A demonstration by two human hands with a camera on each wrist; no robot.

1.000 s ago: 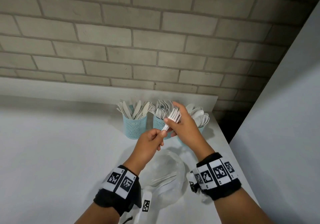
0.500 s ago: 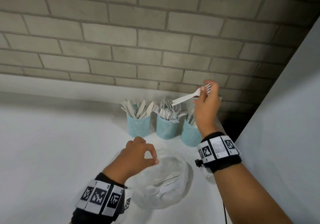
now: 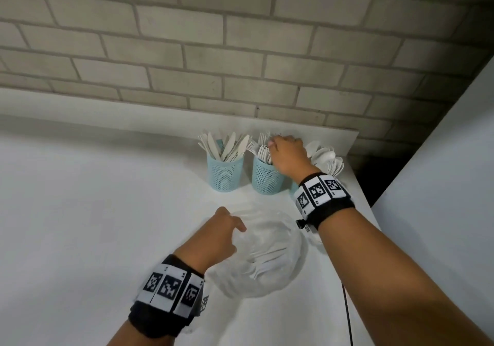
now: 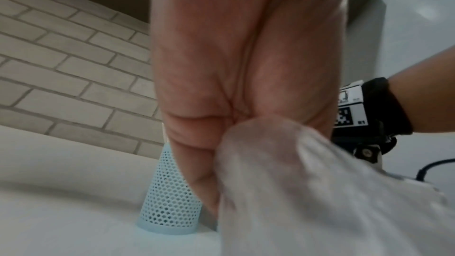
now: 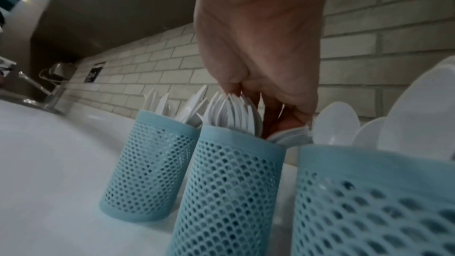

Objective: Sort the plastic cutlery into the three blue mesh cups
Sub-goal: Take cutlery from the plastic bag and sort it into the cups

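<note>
Three blue mesh cups stand at the back of the white counter. The left cup [image 3: 224, 176] [image 5: 147, 166] holds knives, the middle cup [image 3: 267, 178] [image 5: 229, 192] holds forks, and the right cup [image 5: 369, 211] holds spoons [image 3: 324, 158]. My right hand [image 3: 278, 148] [image 5: 270, 116] is over the middle cup, fingers reaching down among the fork heads and pinching a white fork there. My left hand [image 3: 219, 236] [image 4: 221, 85] grips the edge of a clear plastic bag [image 3: 235, 284] [image 4: 307, 192] in front of the cups. A few forks [image 3: 267, 260] lie inside the bag.
A brick wall runs behind the cups. The counter's right edge [image 3: 366, 204] is close to the spoon cup, with a grey panel beyond it. A black cable [image 3: 347, 316] hangs at the front right. In the right wrist view a tap [image 5: 37, 89] stands far to the left.
My right hand carried the fork from above the spoon cup down into the middle cup. My left hand let go of the fork and took hold of the bag's edge.
</note>
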